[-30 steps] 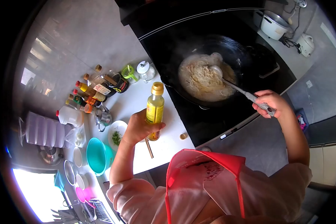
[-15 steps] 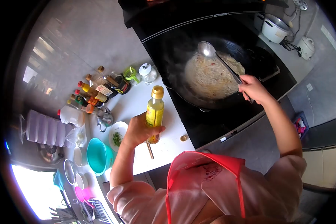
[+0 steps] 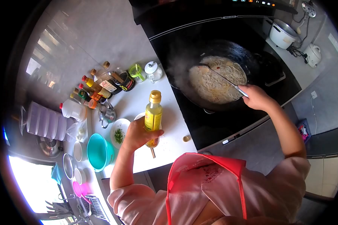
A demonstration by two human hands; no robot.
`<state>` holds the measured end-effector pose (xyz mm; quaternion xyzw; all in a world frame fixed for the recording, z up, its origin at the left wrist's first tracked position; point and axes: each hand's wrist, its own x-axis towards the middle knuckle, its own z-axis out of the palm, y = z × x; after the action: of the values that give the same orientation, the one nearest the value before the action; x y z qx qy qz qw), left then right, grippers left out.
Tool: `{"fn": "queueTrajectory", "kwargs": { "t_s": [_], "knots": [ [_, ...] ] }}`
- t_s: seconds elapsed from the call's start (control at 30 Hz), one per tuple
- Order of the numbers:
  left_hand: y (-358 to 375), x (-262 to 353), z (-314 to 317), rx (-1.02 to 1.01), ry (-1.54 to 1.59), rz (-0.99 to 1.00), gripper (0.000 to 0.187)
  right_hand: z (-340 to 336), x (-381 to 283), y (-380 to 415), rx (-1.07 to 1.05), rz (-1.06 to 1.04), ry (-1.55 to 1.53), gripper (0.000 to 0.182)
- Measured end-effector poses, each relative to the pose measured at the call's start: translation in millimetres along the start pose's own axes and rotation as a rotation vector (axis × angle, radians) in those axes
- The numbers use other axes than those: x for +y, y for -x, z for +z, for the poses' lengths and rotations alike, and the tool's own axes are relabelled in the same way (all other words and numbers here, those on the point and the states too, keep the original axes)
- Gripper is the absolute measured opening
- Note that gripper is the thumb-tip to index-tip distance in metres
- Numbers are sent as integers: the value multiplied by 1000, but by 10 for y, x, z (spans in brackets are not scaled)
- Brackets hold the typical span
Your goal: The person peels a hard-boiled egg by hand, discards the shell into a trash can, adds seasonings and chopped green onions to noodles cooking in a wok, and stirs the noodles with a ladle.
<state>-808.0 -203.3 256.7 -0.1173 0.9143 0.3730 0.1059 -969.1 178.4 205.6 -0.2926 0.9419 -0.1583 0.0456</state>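
My left hand (image 3: 136, 134) is wrapped round a yellow-labelled bottle (image 3: 153, 119) with a gold cap, held upright above the white counter (image 3: 172, 123). The handle of a metal ladle (image 3: 227, 80) is gripped in my right hand (image 3: 254, 98). The ladle's bowl lies in the noodles and broth (image 3: 223, 88) inside a large black wok (image 3: 234, 48) on the stove. Steam rises at the wok's left side. Behind my left hand stands a white bowl of chopped greens (image 3: 120, 124), with the end of a wooden stick (image 3: 153, 152) showing below the bottle.
Sauce bottles (image 3: 97, 88), a green-lidded jar (image 3: 136, 72) and a glass jar (image 3: 153, 70) line the wall. A teal basin (image 3: 98, 152) and a metal pot (image 3: 107, 114) stand left. A small cap (image 3: 186, 138) lies near the counter edge. A white cooker (image 3: 281, 34) sits at upper right.
The ladle's bowl has gone from above the wok down into the noodles and broth. The bottle stays in my left hand. The whole view has shifted slightly.
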Motion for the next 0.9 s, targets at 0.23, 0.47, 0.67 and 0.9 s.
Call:
{"fn": "queueTrajectory", "kwargs": {
  "t_s": [0.23, 0.47, 0.67, 0.9],
  "knots": [
    [29, -31, -3, 6, 21, -8, 43, -403, 39, 276, -38, -49, 20, 43],
    [82, -17, 17, 1, 37, -19, 42, 39, 75, -31, 106, -24, -20, 51],
    [98, -117, 36, 35, 45, 32, 41, 146, 42, -199, 171, 138, 24, 52],
    [109, -104, 18, 25, 35, -4, 41, -43, 72, -74, 192, 175, 122, 52]
  ]
}}
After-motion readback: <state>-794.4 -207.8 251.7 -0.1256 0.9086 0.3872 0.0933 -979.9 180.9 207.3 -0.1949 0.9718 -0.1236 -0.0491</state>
